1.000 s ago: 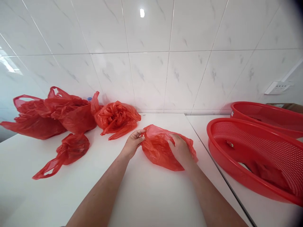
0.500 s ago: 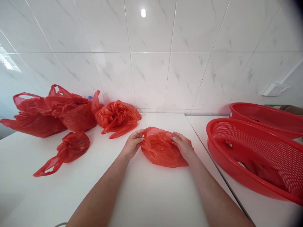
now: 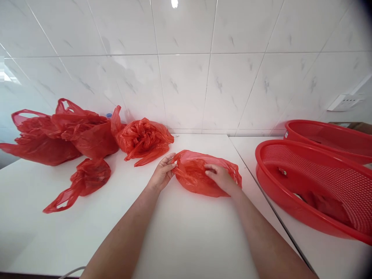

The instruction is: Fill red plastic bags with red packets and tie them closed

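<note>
A thin red plastic bag [image 3: 200, 182] lies on the white table in front of me, its mouth spread toward the wall. At its left end, my left hand [image 3: 162, 172] pinches the bag's edge near the handle between thumb and fingers. My right hand [image 3: 221, 177] rests over the bag's mouth on the right side, fingers stretched leftward and a little apart, touching the film. Whatever the bag contains is hidden by the red plastic.
Full red plastic bags [image 3: 90, 133] stand at the back left, beside a crumpled bag heap [image 3: 145, 137]. A small knotted red bag [image 3: 93, 176] lies before them. On the right are red perforated baskets [image 3: 290, 149]. A wall socket [image 3: 345, 102] is above them.
My right hand has moved slightly left and inward over the bag's mouth, off its right edge. The bag's right end now spreads wider. My left hand keeps its pinch. The view has tilted slightly down.
</note>
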A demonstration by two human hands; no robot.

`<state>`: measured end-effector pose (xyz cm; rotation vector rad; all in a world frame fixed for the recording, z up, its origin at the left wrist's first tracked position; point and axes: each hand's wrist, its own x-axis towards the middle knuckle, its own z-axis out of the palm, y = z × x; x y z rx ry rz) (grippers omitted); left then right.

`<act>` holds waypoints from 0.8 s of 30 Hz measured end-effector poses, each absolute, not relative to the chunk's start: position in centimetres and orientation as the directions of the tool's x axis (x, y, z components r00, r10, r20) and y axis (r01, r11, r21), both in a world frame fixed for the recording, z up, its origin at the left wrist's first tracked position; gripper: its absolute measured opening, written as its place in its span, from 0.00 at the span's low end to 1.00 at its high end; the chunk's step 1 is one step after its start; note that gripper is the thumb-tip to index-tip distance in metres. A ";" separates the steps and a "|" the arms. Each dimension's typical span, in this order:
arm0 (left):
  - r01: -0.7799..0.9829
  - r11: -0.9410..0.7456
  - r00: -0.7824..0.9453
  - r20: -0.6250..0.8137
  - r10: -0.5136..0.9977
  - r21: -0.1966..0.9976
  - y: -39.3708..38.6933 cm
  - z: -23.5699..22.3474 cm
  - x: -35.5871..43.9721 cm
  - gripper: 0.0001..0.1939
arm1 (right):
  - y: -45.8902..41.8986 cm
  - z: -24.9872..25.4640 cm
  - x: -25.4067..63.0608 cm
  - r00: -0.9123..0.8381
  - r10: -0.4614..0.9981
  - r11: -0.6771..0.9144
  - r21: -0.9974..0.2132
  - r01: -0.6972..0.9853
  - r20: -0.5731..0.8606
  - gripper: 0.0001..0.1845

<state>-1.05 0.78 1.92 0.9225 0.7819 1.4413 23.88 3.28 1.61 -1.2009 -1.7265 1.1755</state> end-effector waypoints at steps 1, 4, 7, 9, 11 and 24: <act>-0.462 -0.081 0.007 0.095 0.995 0.883 0.8 1.9 -1.1 0.23 | 3.1 1.5 23.5 -0.306 0.950 0.170 -0.915 0.366 0.054 0.17; -0.480 -0.085 0.012 0.104 0.995 0.873 0.8 1.8 -1.1 0.23 | 2.8 1.3 22.7 -0.318 0.935 0.305 -0.806 0.507 0.154 0.20; -0.517 -0.085 0.034 0.119 0.992 0.852 0.8 1.8 -1.2 0.22 | 3.0 0.9 22.5 -0.311 0.902 0.432 -0.671 0.602 0.300 0.22; -0.532 -0.080 0.047 0.123 0.991 0.843 0.9 1.7 -1.2 0.22 | 3.2 0.7 22.5 -0.342 0.896 0.443 -0.589 0.676 0.282 0.21; -0.545 -0.081 0.057 0.133 0.990 0.835 0.9 1.6 -1.2 0.22 | 3.2 0.7 22.5 -0.371 0.894 0.447 -0.542 0.711 0.251 0.21; -0.628 -0.060 0.111 0.166 0.980 0.776 1.0 0.7 -1.4 0.22 | -3.3 9.6 28.9 0.045 0.712 0.442 -0.497 0.747 0.701 0.17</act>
